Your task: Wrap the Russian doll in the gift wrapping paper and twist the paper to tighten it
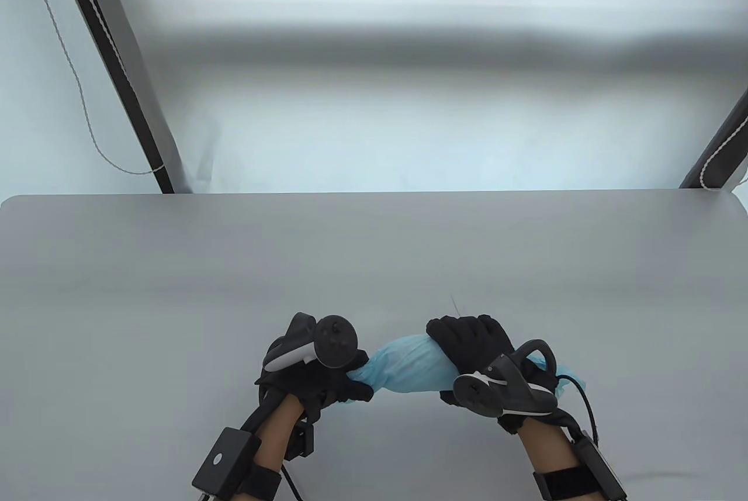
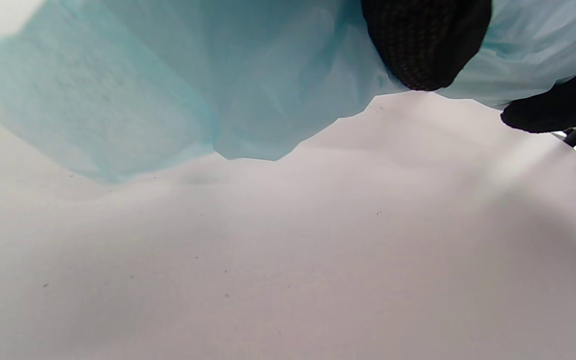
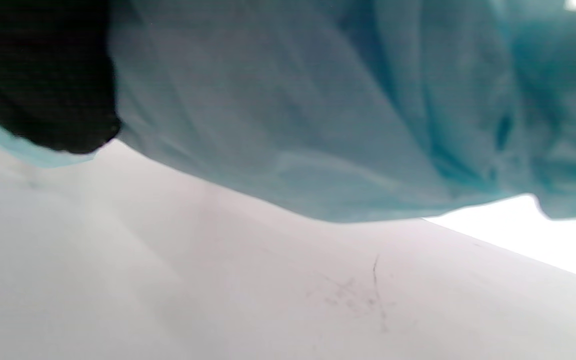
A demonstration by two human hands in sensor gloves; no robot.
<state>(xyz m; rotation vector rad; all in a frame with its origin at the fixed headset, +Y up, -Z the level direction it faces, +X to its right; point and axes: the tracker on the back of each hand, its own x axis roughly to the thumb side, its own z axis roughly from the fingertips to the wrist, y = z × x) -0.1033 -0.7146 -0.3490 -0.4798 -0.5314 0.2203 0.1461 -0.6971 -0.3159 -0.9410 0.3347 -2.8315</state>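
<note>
1. The step in hand seems to be the twisting: the light blue wrapping paper [image 1: 409, 369] already covers the whole bundle, which is held just above the desk [image 1: 374, 255] near its front edge.
2. The left hand [image 1: 327, 378] pinches the narrowed paper end with curled fingers; the right hand [image 1: 473, 349] is clamped around the thicker part.
3. Next, I think, the hands must turn in opposite directions while the grip stays firm, so the thin paper does not tear.
4. The Russian doll is fully hidden inside the paper. The wrist views show mostly blurred paper and glove.
</note>
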